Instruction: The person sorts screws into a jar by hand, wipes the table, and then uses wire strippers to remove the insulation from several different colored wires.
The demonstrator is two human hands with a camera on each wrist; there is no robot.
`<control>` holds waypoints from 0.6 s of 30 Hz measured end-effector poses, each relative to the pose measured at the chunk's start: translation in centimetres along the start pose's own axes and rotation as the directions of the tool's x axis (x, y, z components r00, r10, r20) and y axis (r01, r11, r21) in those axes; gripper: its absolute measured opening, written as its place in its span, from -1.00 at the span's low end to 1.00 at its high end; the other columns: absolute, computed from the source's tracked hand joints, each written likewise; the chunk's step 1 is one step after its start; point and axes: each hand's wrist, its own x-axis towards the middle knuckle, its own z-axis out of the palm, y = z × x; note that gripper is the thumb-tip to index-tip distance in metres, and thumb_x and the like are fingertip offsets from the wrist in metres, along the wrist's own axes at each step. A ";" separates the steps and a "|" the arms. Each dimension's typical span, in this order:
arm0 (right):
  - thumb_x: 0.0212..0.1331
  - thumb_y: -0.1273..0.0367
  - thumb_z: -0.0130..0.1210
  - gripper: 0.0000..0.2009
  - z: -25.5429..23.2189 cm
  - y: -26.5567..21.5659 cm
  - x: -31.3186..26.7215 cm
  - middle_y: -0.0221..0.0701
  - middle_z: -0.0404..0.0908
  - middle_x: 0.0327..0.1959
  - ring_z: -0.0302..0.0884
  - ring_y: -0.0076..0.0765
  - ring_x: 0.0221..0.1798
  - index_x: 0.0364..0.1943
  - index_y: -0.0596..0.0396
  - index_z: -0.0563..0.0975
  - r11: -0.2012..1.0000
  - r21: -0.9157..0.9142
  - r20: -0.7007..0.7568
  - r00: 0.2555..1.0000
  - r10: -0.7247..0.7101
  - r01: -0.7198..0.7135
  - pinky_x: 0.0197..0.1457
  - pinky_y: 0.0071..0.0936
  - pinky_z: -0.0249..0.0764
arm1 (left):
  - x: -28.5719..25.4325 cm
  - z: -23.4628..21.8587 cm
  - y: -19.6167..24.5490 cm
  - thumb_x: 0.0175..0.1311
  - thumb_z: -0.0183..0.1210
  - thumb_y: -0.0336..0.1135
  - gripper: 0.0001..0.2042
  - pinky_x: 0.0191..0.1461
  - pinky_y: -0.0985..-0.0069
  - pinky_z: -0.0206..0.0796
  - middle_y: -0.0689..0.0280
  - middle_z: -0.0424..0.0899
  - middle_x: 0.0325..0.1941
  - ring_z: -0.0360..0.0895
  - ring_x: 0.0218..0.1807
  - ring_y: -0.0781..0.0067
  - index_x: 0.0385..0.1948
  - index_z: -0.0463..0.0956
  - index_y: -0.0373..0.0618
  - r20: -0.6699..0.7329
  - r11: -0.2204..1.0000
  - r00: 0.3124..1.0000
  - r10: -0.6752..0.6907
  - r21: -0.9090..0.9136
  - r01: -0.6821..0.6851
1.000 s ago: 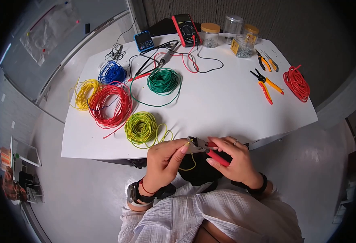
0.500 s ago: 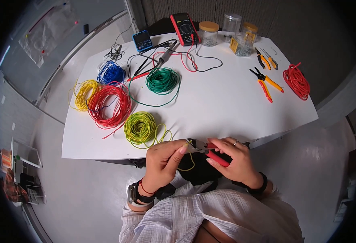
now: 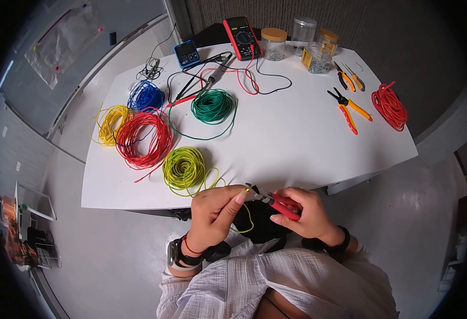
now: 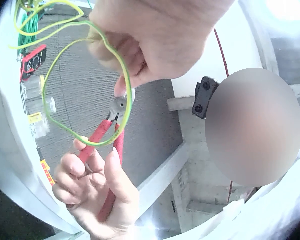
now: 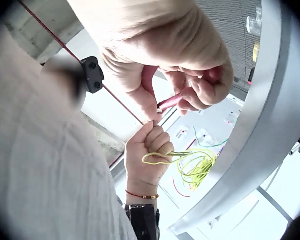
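Red-handled cutting pliers (image 3: 285,206) are gripped in the right hand (image 3: 309,217), their jaws pointing left at the table's front edge. Between thumb and forefinger, the left hand (image 3: 212,215) pinches the end of a yellow-green wire (image 4: 126,75), whose tip sits beside the plier jaws. From that hand the wire loops down and back to the yellow-green coil (image 3: 184,168) on the table. In the left wrist view both red handles (image 4: 97,136) stand somewhat apart, with the right hand's fingers round them. Whether the jaws touch the wire cannot be told.
On the white table (image 3: 286,138) lie red (image 3: 144,139), yellow (image 3: 113,125), blue (image 3: 146,96) and green (image 3: 212,106) coils at left, a multimeter (image 3: 243,38) and jars (image 3: 274,44) behind, wire strippers (image 3: 350,111) and another red coil (image 3: 389,108) at right.
The pliers have turned and shifted slightly right in the right hand, which has changed its hold on the handles. The left hand is nearly still.
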 end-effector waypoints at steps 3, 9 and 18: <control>-0.12 0.25 0.31 -0.55 -0.1 0.1 0.0 -0.28 0.55 -0.39 0.53 -0.47 -0.37 -0.19 0.27 0.47 0.996 0.040 0.065 0.995 0.081 -0.084 -0.28 -0.60 0.44 | -0.1 0.1 0.0 0.22 0.03 -0.43 -0.86 -0.47 0.60 0.25 0.21 0.57 -0.55 0.46 -0.59 0.44 -0.36 0.54 -0.29 0.005 0.999 1.000 -0.026 -0.022 0.026; -0.11 0.24 0.31 -0.55 -0.3 -0.1 0.0 -0.35 0.52 -0.47 0.43 -0.61 -0.45 -0.20 0.29 0.47 0.985 0.130 0.118 0.989 0.094 -0.110 -0.37 -0.67 0.36 | -0.1 -0.1 0.1 0.22 0.02 -0.44 -0.86 -0.44 0.60 0.27 0.21 0.58 -0.53 0.48 -0.57 0.45 -0.35 0.54 -0.29 0.028 0.999 0.999 -0.038 -0.032 0.039; -0.09 0.27 0.28 -0.59 0.3 0.1 0.1 -0.34 0.52 -0.50 0.43 -0.59 -0.51 -0.21 0.28 0.49 0.998 0.061 0.053 0.999 0.008 -0.012 -0.42 -0.66 0.34 | -0.2 0.0 0.2 0.22 0.02 -0.42 -0.85 -0.42 0.63 0.25 0.24 0.58 -0.52 0.46 -0.53 0.49 -0.39 0.53 -0.31 0.013 0.996 0.997 -0.078 -0.041 0.079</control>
